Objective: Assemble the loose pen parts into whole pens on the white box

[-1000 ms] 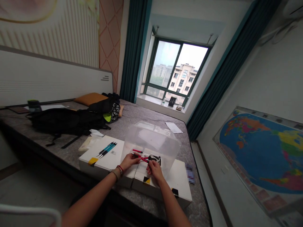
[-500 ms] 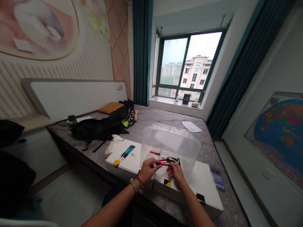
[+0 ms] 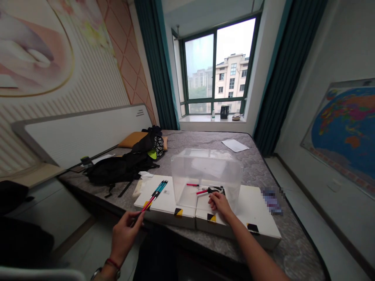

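My left hand (image 3: pixel 125 233) is closed on a slim red and dark pen (image 3: pixel 145 206), past the front edge of the white boxes (image 3: pixel 172 191). The pen's far end points at several blue-and-black pens (image 3: pixel 159 189) lying side by side on the left white box. My right hand (image 3: pixel 219 203) has its fingers curled at the mouth of a clear plastic bin (image 3: pixel 206 168) tipped on its side; what they hold, if anything, is hidden. Just beyond those fingers lie a red-ended pen (image 3: pixel 201 192) and a black-and-white cluster (image 3: pixel 216 190). Another red pen (image 3: pixel 192 184) lies farther back in the bin.
The boxes stand on a grey mattress (image 3: pixel 199 141). A black backpack (image 3: pixel 117 169) and a tissue pack (image 3: pixel 143 181) lie to the left. A paper sheet (image 3: pixel 235 145) is behind the bin. Yellow-and-black tape (image 3: pixel 211 217) marks the boxes' front edges.
My left hand has moved left and toward me, from the bin's mouth to the left box's front edge, carrying the red pen. The right hand stays by the bin. The view has shifted slightly.
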Demonstrator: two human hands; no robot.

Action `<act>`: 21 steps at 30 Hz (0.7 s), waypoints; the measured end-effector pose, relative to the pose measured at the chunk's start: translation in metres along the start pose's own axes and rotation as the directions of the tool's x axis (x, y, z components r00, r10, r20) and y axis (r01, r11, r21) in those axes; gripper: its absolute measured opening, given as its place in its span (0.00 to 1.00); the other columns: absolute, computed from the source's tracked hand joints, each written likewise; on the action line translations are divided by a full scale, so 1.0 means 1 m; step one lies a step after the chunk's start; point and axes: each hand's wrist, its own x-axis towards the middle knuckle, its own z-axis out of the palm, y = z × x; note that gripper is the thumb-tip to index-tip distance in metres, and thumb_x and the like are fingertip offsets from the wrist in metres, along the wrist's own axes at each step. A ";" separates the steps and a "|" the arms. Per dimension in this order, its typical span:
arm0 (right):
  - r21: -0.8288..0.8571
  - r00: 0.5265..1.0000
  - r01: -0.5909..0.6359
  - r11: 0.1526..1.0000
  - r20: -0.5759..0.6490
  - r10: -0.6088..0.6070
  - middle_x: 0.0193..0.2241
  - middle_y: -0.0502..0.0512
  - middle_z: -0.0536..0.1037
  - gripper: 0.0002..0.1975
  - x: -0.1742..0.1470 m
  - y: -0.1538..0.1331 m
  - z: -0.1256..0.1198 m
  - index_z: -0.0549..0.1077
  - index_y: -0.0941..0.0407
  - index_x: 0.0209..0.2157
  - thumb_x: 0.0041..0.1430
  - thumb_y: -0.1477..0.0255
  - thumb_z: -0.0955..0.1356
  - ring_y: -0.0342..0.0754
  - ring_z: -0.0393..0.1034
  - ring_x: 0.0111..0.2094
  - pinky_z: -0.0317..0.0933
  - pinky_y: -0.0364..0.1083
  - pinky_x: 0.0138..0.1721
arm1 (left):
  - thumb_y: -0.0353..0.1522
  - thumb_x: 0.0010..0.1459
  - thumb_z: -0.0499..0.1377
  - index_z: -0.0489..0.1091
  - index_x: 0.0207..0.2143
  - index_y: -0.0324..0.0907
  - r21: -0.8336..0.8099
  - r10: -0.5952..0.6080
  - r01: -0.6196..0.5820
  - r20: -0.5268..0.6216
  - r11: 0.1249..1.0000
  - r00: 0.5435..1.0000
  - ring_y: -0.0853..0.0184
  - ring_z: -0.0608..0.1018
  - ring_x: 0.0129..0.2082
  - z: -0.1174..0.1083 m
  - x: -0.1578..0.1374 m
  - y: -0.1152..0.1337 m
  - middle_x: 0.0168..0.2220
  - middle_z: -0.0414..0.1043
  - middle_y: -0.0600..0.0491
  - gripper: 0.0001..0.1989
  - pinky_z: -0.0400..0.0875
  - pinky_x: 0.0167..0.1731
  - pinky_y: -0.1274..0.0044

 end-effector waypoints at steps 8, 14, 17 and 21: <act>-0.020 1.000 0.010 1.000 0.000 -0.010 0.18 0.51 0.74 0.13 0.000 0.003 -0.001 0.68 0.59 0.26 0.49 0.62 0.68 0.39 0.64 0.15 0.59 0.38 0.15 | 0.38 0.57 0.53 0.69 0.31 0.44 0.440 0.216 -0.261 0.151 0.859 0.965 0.63 0.74 0.33 0.072 0.038 -0.008 0.29 0.72 0.51 0.09 0.64 0.33 0.76; -0.023 1.000 -0.002 1.000 -0.001 0.002 0.18 0.51 0.74 0.14 0.001 0.002 -0.001 0.68 0.59 0.26 0.49 0.61 0.68 0.39 0.64 0.15 0.58 0.38 0.14 | 0.34 0.55 0.55 0.71 0.33 0.42 0.509 0.288 -0.319 0.141 0.799 0.947 0.56 0.67 0.48 0.106 0.063 -0.010 0.45 0.70 0.45 0.07 0.60 0.41 0.71; -0.008 1.000 -0.006 1.000 0.002 0.006 0.19 0.51 0.74 0.13 0.002 0.003 -0.001 0.68 0.59 0.27 0.49 0.62 0.68 0.39 0.64 0.15 0.58 0.37 0.14 | 0.34 0.55 0.55 0.71 0.33 0.41 0.572 0.267 -0.282 0.112 0.770 0.957 0.55 0.64 0.51 0.111 0.068 -0.015 0.47 0.67 0.45 0.07 0.58 0.43 0.69; -0.004 1.000 -0.009 1.000 0.002 0.009 0.18 0.51 0.74 0.13 0.004 0.005 -0.001 0.67 0.59 0.26 0.48 0.62 0.68 0.39 0.64 0.14 0.57 0.37 0.14 | 0.36 0.55 0.55 0.71 0.33 0.42 0.619 0.227 -0.241 0.102 0.748 0.968 0.55 0.64 0.50 0.112 0.070 -0.021 0.44 0.68 0.46 0.08 0.58 0.45 0.67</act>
